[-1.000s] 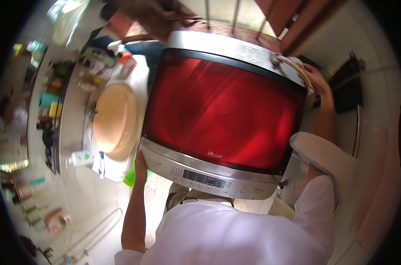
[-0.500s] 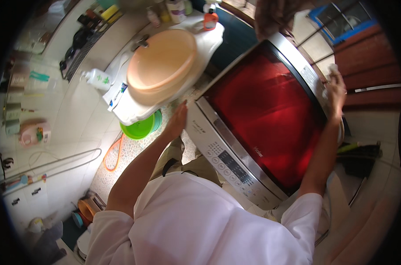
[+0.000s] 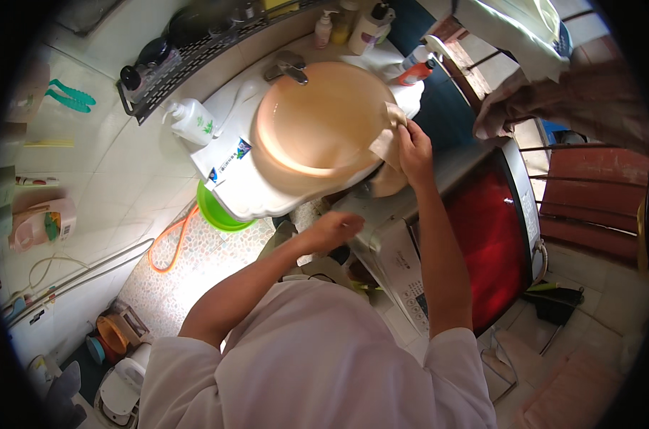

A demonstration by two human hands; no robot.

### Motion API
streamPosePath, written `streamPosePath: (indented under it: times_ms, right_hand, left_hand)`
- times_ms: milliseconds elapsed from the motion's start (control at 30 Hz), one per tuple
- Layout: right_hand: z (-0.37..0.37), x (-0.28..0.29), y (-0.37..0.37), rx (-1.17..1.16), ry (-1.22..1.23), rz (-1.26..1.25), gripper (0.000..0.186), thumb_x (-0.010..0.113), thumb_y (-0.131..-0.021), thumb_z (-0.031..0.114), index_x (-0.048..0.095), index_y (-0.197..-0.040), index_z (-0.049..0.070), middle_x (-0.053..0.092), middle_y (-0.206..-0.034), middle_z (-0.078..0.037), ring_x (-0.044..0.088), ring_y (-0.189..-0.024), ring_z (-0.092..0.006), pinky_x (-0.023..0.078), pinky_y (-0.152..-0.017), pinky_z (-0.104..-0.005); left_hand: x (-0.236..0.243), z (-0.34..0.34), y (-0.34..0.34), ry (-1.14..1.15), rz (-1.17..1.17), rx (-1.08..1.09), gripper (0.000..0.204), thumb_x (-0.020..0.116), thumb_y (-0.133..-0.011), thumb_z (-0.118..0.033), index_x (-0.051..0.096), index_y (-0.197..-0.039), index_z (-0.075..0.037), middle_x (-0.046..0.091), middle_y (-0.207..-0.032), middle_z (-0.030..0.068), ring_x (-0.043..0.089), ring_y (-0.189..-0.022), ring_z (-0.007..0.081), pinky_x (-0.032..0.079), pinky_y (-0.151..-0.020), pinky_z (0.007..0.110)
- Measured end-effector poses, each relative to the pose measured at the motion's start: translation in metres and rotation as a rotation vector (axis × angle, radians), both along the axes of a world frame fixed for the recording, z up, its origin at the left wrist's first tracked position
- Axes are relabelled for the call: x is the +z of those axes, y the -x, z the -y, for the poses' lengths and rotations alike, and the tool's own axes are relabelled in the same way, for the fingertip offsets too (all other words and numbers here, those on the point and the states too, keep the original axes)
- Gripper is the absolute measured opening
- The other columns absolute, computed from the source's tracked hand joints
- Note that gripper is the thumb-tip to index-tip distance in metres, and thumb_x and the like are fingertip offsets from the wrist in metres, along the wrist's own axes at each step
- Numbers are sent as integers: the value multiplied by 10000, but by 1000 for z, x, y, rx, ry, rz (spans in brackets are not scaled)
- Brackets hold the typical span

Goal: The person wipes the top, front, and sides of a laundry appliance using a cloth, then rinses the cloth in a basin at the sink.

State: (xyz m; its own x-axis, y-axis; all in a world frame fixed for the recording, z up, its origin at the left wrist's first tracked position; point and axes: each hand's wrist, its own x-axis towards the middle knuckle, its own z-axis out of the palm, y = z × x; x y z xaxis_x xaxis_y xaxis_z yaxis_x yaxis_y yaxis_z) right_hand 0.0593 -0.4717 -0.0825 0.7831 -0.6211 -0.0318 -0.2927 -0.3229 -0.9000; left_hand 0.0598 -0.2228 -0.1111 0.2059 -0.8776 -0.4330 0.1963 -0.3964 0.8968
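My right hand [image 3: 415, 151] grips a beige cloth [image 3: 387, 143] at the right rim of the peach-coloured washbasin [image 3: 324, 118]. Part of the cloth hangs over the basin's edge. Lower down, my left hand [image 3: 333, 232] is held with its fingers curled in, and nothing shows in them. It is close to the front corner of the washing machine [image 3: 399, 261], whose red lid [image 3: 492, 247] lies beyond my right forearm. Whether the left hand touches the machine I cannot tell.
A white pump bottle [image 3: 194, 121], a toothpaste tube [image 3: 231, 161] and an orange bottle [image 3: 416, 71] stand or lie around the basin. Below are a green bucket [image 3: 220, 211] and an orange hose [image 3: 174, 247]. Brown fabric [image 3: 574, 107] hangs at upper right, before barred shutters.
My right hand has moved left with the cloth, from the washing machine's far edge to the basin rim. My left hand has left the machine's side and curled. The view has shifted right.
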Motion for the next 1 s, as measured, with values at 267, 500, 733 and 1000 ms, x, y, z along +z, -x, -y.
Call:
streamPosePath:
  times_ms: [267, 500, 733, 1000]
  right_hand:
    - [-15, -82, -105, -252, -1021, 35, 301, 489, -950, 218, 518, -1215, 76, 578, -1143, -64, 565, -1013, -244, 466, -860, -380]
    - [57, -202, -102, -374, -128, -379, 449, 606, -843, 235, 489, -1250, 87, 527, -1130, -101, 525, -917, -255, 466, -639, -406]
    - [-1, -240, -130, -208, -648, -245, 298, 577, -819, 85, 590, -1114, 42, 591, -816, -84, 552, -676, -189, 491, -538, -340]
    - [13, -189, -149, -345, -409, -339, 378, 488, -828, 69, 561, -1196, 19, 640, -1004, -150, 629, -807, -254, 537, -619, -357]
  left_hand:
    - [-17, -38, -129, 102, -436, 673, 338, 505, -972, -228, 528, -1209, 11, 613, -1028, 114, 641, -878, 183, 528, -787, 291]
    - [-29, -7, -153, -29, -367, 748, 427, 544, -946, -192, 445, -1293, 37, 548, -1169, 159, 602, -994, 220, 509, -836, 309]
    - [-123, 53, -189, -387, 455, 696, 628, 616, -794, -199, 395, -1330, 44, 539, -1221, 251, 545, -1102, 351, 433, -960, 398]
    - [-163, 55, -204, -439, -138, 838, 380, 531, -840, -46, 495, -1204, 59, 613, -969, 161, 609, -814, 228, 511, -665, 324]
